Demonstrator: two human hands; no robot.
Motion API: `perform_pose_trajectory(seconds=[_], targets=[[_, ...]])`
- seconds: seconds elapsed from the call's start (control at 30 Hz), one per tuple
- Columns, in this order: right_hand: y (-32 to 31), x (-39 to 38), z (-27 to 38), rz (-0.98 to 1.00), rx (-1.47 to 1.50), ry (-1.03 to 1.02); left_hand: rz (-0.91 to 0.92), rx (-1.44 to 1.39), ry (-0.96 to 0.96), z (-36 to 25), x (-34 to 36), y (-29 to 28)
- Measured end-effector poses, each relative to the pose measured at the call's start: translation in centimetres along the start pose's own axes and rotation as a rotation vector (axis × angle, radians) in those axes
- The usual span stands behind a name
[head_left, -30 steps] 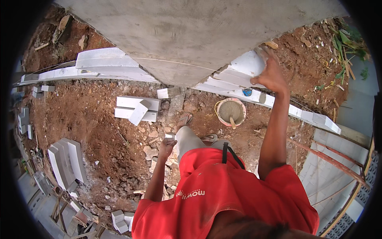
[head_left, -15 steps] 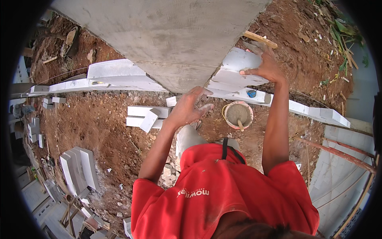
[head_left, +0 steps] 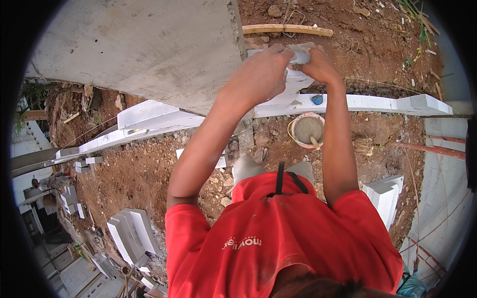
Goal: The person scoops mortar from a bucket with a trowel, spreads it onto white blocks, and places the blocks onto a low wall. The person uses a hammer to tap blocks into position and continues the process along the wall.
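Note:
A white building block (head_left: pixel 297 82) stands on the low row of white blocks (head_left: pixel 365 103), against the right side of the grey plastered column (head_left: pixel 149 49). My left hand (head_left: pixel 266 72) reaches across beside the column, its fingers bent over the block's upper part. Close to it on the right, my right hand (head_left: pixel 318 64) grips the same pale top portion with curled fingers. Both hands hide much of the block. On the row just below the right hand lies a small blue object (head_left: pixel 316 100), its kind unclear.
A bucket of grey mortar (head_left: pixel 308 130) with a handled tool in it stands before the row. A wooden strip (head_left: pixel 288 30) lies beyond on red soil. Stacked white blocks (head_left: pixel 133 236) sit at left, others (head_left: pixel 385 198) at right. A thin string runs along the wall.
Both hands have moved up and closer together onto the block, the left from open air in front of the row. The view has shifted, showing more blocks at right.

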State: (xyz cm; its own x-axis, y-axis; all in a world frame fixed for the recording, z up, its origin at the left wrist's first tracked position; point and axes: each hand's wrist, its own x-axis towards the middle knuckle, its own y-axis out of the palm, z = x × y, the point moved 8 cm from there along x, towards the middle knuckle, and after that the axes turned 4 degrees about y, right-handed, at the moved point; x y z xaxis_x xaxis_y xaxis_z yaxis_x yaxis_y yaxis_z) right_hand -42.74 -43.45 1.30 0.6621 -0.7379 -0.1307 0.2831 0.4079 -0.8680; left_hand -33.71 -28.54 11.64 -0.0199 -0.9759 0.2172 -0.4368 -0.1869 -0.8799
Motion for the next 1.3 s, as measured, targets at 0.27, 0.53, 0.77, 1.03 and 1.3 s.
perform_pose_trajectory(seconds=[0.27,0.53,0.77,1.03,1.3], targets=[[-6.5,-10.1,-8.0,-0.563,0.771,0.084,0.302,0.245,-0.176,3.8,5.5,5.5],[13.3,-36.8,-40.8,-0.206,-0.114,1.152,0.391,0.172,-0.315,6.8,4.7,6.9],[46.7,-65.0,-47.4,-0.958,1.075,1.821,0.512,-0.053,-0.448,5.2,5.9,8.3],[62.7,-75.5,-58.1,-0.976,1.349,2.082,0.438,-0.03,-0.739,8.5,5.3,5.4],[75.9,-78.9,-74.5,-0.409,1.214,2.287,0.432,-0.184,-0.842,9.9,4.2,3.5]])
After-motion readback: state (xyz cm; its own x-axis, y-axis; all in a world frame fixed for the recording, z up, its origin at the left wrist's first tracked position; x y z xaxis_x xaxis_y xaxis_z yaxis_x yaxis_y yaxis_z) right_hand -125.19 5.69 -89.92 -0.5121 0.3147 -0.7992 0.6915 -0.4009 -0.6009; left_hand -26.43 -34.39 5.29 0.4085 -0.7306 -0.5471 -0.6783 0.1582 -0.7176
